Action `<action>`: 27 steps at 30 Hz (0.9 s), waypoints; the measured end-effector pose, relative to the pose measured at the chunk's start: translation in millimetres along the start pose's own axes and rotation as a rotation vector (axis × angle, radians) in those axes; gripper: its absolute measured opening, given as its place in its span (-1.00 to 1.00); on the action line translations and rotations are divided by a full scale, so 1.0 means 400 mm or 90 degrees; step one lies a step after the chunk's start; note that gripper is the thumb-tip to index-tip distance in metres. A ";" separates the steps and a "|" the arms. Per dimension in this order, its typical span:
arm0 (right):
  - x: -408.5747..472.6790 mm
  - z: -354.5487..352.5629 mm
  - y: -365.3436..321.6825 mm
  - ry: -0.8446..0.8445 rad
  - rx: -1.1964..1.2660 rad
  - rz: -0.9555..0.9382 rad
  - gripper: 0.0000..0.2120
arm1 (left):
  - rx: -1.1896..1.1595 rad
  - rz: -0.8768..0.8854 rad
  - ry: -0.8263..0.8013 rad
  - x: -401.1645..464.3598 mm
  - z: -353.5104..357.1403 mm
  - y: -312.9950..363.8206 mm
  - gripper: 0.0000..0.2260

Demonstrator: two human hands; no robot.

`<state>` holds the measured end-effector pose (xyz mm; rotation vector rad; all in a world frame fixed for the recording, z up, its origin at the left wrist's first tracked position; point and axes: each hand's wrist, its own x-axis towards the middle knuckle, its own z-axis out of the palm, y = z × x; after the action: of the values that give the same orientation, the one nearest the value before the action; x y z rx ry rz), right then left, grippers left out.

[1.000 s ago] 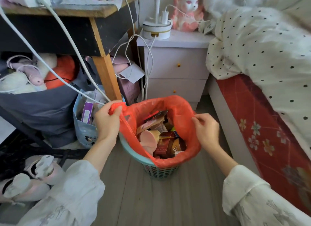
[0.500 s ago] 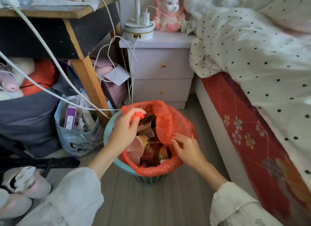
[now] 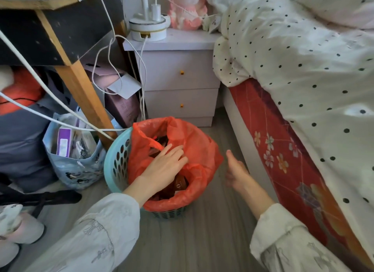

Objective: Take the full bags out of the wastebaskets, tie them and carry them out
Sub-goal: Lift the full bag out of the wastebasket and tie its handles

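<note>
A light blue perforated wastebasket (image 3: 117, 162) stands on the wooden floor, lined with an orange plastic bag (image 3: 202, 152) full of wrappers and packets. The bag's left rim is pulled off the basket edge and bunched inward. My left hand (image 3: 164, 166) lies flat over the rubbish inside the bag's mouth, fingers spread, holding nothing. To the right of the bag, my right hand (image 3: 236, 170) hovers clear of it, blurred, fingers loosely apart and empty.
A white bedside cabinet (image 3: 178, 77) stands behind the basket, a bed with red side (image 3: 283, 150) and dotted quilt on the right. At the left are a wooden table leg (image 3: 85, 97), white cables (image 3: 66, 109), a blue tote bag (image 3: 74, 166) and slippers (image 3: 18, 227).
Both hands have let go of the bag's rim. My left hand moved onto the rubbish inside; my right hand drew out to the right of the bag. The camera shifted closer.
</note>
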<state>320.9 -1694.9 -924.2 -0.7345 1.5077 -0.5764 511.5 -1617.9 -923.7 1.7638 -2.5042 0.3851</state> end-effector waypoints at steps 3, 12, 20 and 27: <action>0.037 0.007 -0.001 -0.127 0.106 0.118 -0.45 | -0.044 -0.022 0.056 -0.008 -0.003 0.000 -0.58; 0.011 0.060 -0.121 0.032 0.179 -0.235 -0.85 | -0.245 -0.113 0.036 -0.022 -0.032 -0.017 -0.74; -0.104 0.130 -0.184 -0.076 0.042 -0.467 -0.91 | -0.581 -0.439 0.388 -0.034 -0.168 -0.101 -0.78; -0.187 0.164 -0.275 -0.311 0.351 -0.451 -0.86 | -0.830 -0.558 0.475 -0.113 -0.222 -0.163 -0.78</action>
<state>397.1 -1708.0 -798.0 -0.8805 0.5594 -1.1847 579.4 -1576.2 -834.9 1.4134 -0.8283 -0.4700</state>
